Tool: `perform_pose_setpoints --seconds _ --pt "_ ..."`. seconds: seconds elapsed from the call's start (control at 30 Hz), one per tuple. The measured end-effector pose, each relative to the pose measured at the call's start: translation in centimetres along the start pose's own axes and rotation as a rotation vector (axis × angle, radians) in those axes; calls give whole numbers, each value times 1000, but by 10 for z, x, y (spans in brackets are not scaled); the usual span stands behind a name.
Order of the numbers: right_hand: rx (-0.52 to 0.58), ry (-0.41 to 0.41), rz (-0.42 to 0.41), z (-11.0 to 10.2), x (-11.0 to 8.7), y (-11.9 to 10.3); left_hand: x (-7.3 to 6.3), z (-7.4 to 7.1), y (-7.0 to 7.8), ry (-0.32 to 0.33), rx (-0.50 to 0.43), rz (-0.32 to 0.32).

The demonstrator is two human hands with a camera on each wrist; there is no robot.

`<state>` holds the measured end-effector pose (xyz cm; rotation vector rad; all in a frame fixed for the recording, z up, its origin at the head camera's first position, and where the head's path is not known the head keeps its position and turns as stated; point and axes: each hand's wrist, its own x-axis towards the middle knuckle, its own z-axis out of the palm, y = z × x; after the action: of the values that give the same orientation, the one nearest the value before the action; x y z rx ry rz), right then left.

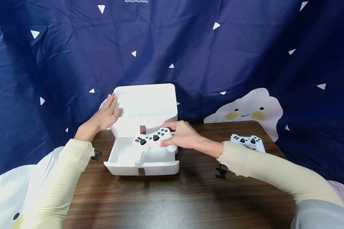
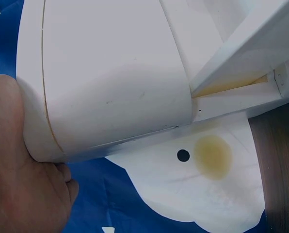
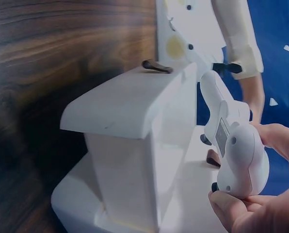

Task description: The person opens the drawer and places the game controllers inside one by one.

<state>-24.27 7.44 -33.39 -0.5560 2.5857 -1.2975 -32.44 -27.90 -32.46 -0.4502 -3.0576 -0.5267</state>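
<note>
A white box (image 1: 160,169) with a brown tab on its front stands on the table, its lid (image 1: 146,100) raised at the back. My left hand (image 1: 101,118) rests against the lid's left edge with fingers extended; the left wrist view shows the thumb side of that hand (image 2: 25,189) along the lid. Over the box's open tray, my right hand (image 1: 184,135) grips a white game controller (image 1: 150,141) by its right end, buttons and black sticks facing up. Thumb and fingers pinch the controller (image 3: 241,155) in the right wrist view, where its underside label shows.
A second white game controller (image 1: 247,142) lies at the table's right side, beyond my right forearm. Dark brown wood forms the tabletop (image 1: 160,203). Behind it hangs a blue cloth (image 1: 160,38) with white triangles and smiling clouds.
</note>
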Motion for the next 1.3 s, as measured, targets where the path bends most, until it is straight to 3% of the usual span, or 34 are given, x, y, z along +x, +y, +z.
perform_pose_setpoints --seconds 0.2,0.63,1.07,1.3 --pt "-55 -8 7 13 9 5 0 1 -1 -3 -5 -5" --pt "-114 -31 -84 33 24 10 1 -1 -1 -4 8 -5" --pt "-329 -67 -26 49 32 1 1 -1 2 -7 5 -5" --pt "-449 -159 -2 46 38 -7 0 0 1 -4 -6 -7"
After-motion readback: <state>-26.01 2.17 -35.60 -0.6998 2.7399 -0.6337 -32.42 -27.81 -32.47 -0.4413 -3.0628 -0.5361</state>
